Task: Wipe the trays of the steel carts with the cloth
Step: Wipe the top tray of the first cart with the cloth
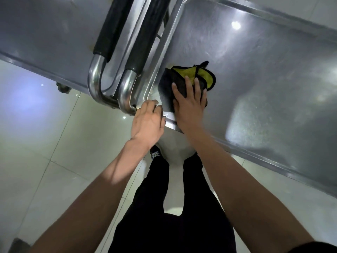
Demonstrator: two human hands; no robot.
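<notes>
The right hand (189,105) lies flat, fingers straight and spread, pressing the folded black-and-yellow cloth (184,83) onto the near corner of the shiny steel cart tray (264,73), likely to keep pressure on for wiping. The left hand (147,121) rests on that tray's corner rim beside the cloth, fingers loosely bent and gripping nothing that I can make out, probably steadying the cart. Just left of the tray, two curved steel handles with black grips (125,52) crowd its edge; beyond them sits a second steel tray (45,33)
</notes>
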